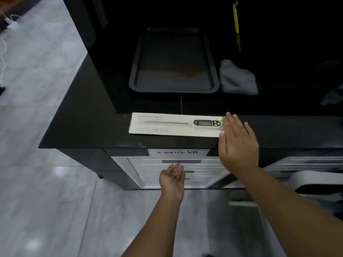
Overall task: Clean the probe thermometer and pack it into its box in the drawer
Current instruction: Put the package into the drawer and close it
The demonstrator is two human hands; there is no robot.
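Nearest the camera, the left hand (173, 179) hangs below the front edge of the table (89, 127), palm turned up, its fingers (176, 168) loose and spread, gripping nothing. It sits in front of the white drawer unit (178, 169) under the table, whose top drawer carries a label (177, 152) with printed script and the letters VR; I cannot tell whether any drawer is pulled out.

Just above that, the right hand (237, 143) lies flat, palm down, over the table's front edge, fingers straight and released, its fingertips touching the right end of the white box (161, 129). The box lies lengthwise along the front of the table, just behind the edge. On its face shows a probe thermometer (206, 123) with a black display head toward the right hand and a thin metal stem pointing left (whether this is the real tool behind a window or a printed picture, I cannot tell).

Farther back from the box sits a dark tray (135, 71), with a grey cloth (237, 78) just beside its right side. Behind the cloth, a yellow-green tool (236, 25) lies on the dark surface.
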